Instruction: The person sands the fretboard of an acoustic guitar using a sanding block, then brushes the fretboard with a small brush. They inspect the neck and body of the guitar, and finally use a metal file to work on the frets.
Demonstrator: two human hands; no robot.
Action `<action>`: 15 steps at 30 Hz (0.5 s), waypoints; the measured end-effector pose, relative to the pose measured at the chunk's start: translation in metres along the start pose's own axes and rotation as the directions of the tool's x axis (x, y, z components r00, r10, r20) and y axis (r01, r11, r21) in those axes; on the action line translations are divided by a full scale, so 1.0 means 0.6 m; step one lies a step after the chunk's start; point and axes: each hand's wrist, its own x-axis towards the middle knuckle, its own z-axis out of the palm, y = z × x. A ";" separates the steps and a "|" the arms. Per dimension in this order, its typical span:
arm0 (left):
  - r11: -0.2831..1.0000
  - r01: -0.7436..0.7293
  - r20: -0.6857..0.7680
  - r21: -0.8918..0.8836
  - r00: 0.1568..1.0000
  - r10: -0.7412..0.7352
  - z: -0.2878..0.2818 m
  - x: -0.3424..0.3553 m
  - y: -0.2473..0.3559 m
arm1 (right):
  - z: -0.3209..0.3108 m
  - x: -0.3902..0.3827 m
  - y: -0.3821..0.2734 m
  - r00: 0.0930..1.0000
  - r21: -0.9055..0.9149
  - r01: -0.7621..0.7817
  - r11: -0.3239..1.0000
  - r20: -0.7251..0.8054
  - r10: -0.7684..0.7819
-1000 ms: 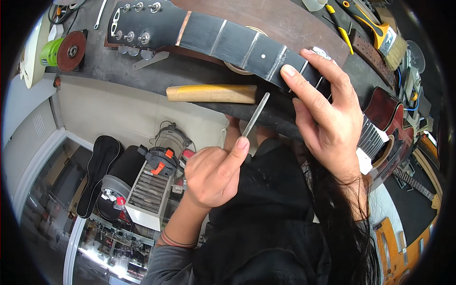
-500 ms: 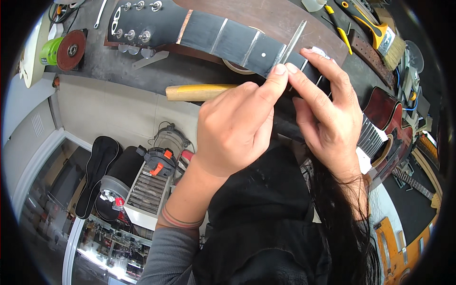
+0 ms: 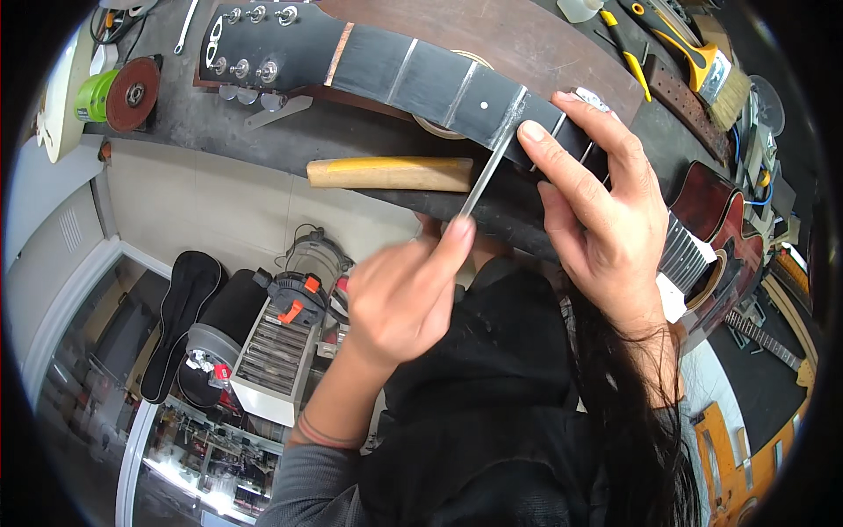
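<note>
A guitar neck (image 3: 378,75) with a black fretboard lies across the bench, its headstock at the left. My left hand (image 3: 404,299), slightly blurred, is closed on a slim metal file (image 3: 488,180). The file's far end lies against a pale, dusty fret line near my right hand. My right hand (image 3: 606,193) lies over the neck with its fingers apart, one fingertip on the fretboard and another near the far edge. Just in front of the neck lies a wooden stick with a yellow upper side (image 3: 386,174).
A green grinder with a brown disc (image 3: 132,92) sits at the left of the bench. A yellow-handled brush (image 3: 702,66) and a yellow-black tool (image 3: 628,57) lie at the far right. A dark red guitar (image 3: 716,206) is beyond my right hand. A vacuum cleaner (image 3: 299,285) stands on the floor.
My left hand has drawn the file back toward me, away from the fretboard, uncovering the pale fret line and more of the wooden stick. My right hand has barely moved.
</note>
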 end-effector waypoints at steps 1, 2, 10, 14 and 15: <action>1.000 0.017 0.004 -0.011 1.000 -0.017 -0.009 -0.020 0.005 | -0.001 0.003 0.001 1.000 0.003 0.007 1.000 0.001 -0.007; 0.999 0.034 0.010 -0.029 0.999 -0.034 -0.017 -0.035 0.012 | -0.001 0.002 0.000 1.000 0.003 0.007 1.000 0.006 -0.007; 0.998 0.022 -0.018 -0.055 1.000 -0.023 -0.006 -0.027 0.005 | -0.003 0.005 0.001 1.000 -0.002 0.013 1.000 0.006 -0.013; 0.998 0.029 -0.009 -0.049 1.000 -0.029 -0.005 -0.018 0.001 | -0.004 0.006 -0.001 1.000 -0.006 0.003 1.000 0.013 -0.003; 0.998 0.030 -0.007 -0.049 1.000 -0.030 -0.003 -0.014 0.001 | -0.004 0.005 -0.001 1.000 -0.010 -0.002 1.000 0.012 0.002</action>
